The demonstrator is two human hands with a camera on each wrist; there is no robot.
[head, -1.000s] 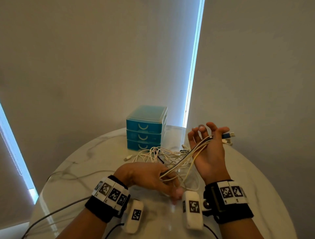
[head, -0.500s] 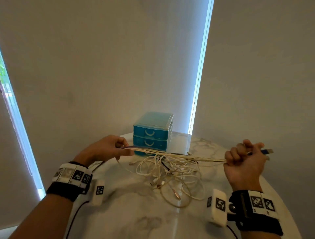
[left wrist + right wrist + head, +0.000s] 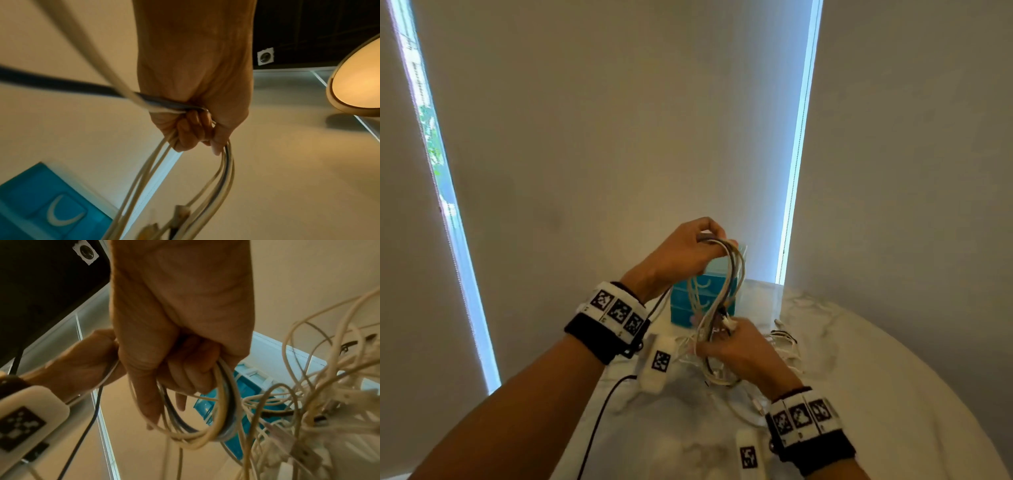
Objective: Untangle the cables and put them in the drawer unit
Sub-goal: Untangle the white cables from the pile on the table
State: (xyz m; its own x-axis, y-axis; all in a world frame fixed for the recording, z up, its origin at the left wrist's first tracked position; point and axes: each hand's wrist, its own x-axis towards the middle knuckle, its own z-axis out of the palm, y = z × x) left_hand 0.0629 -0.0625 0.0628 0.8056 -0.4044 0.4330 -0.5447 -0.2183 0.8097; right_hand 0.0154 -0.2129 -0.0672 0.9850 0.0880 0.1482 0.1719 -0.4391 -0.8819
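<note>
Status: sorting in progress; nothing stowed.

The left hand (image 3: pixel 681 255) is raised above the tabletop (image 3: pixel 859 394), fingers curled round the top of a folded bunch of cables (image 3: pixel 729 274). The bunch consists of several cream leads and at least one dark lead. The left wrist view confirms this: the strands pass through the fist and hang down in a loop on both sides.

The right hand (image 3: pixel 743 349) is lower, near the tabletop, and grips the bottom of the same bunch. In the right wrist view its fingers (image 3: pixel 185 379) are closed round a coil of cream and dark strands. The bunch is therefore held at both ends and folded between the two hands.

A loose tangle of pale cables (image 3: pixel 784 346) lies on the tabletop beside and under the right hand. Strands run from this tangle into the held bunch. Whether the held bunch is fully separated from the tangle cannot be read from these views; it probably is not.

The blue drawer unit (image 3: pixel 685 308) stands at the far edge of the tabletop, directly behind the hanging bunch. Its drawer fronts, where visible, appear closed, and no cable is seen inside it.

Done, as judged: one group of leads gathered and folded.

Remaining, as judged:
1. Free the bunch from the tangle.
2. Open a drawer and place the bunch inside.
3. Repeat for the cables on the tabletop.
</note>
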